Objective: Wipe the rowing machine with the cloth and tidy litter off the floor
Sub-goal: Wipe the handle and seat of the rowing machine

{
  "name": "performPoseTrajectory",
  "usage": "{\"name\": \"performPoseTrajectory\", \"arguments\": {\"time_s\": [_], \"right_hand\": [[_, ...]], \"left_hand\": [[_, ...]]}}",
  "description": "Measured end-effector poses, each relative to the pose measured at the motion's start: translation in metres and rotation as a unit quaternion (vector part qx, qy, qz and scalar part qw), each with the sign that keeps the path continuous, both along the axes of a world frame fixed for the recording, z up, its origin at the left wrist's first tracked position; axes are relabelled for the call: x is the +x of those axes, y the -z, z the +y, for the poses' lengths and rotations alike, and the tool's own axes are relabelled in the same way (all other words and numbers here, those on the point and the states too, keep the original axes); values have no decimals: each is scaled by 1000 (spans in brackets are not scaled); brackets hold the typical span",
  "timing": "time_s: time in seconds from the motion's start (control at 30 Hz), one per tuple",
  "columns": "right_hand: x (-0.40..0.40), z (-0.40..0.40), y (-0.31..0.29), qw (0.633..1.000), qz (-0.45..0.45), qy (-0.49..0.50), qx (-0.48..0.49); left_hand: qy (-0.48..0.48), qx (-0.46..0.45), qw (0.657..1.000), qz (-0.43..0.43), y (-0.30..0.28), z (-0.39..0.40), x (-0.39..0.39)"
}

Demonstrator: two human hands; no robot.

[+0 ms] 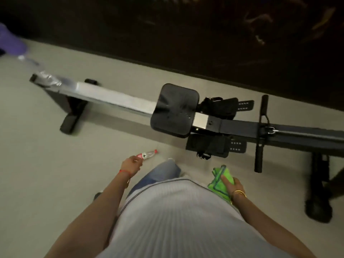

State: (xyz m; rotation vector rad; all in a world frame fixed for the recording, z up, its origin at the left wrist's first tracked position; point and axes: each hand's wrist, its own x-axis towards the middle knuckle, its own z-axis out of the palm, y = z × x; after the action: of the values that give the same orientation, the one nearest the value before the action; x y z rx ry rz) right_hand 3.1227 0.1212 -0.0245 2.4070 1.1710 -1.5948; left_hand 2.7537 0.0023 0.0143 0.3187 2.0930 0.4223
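Observation:
The rowing machine (115, 98) stretches across the floor from upper left to right, its black seat (174, 108) near the middle of the silver rail. My right hand (233, 184) is shut on a folded green cloth (221, 180) beside my hip. My left hand (133, 163) grips the base of a small clear plastic bottle (148, 154) with a red label and red cap, held just above the floor. A crumpled clear plastic bottle (47, 78) lies at the rail's far left end.
Black footrests with straps (219, 107) and the pull handle (261, 135) lie right of the seat. A dark wall (186, 34) runs behind the machine. A purple object (11, 41) sits at the far left. Pale floor (37, 164) spreads to my left.

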Motion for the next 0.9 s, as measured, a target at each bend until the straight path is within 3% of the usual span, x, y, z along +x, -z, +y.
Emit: {"name": "performPoseTrajectory", "arguments": {"time_s": [0.17, 0.43, 0.6, 0.9], "right_hand": [[-76, 28, -19, 986, 11, -167, 17], [-236, 27, -24, 933, 31, -356, 48], [-320, -4, -17, 892, 12, -450, 46], [-425, -15, 9, 872, -16, -489, -1]], "left_hand": [[-178, -30, 983, -19, 10, -116, -1], [-426, -26, 902, -68, 31, -237, -1], [-486, -54, 869, -75, 30, -272, -25], [-598, -17, 795, -98, 36, -311, -105]]}}
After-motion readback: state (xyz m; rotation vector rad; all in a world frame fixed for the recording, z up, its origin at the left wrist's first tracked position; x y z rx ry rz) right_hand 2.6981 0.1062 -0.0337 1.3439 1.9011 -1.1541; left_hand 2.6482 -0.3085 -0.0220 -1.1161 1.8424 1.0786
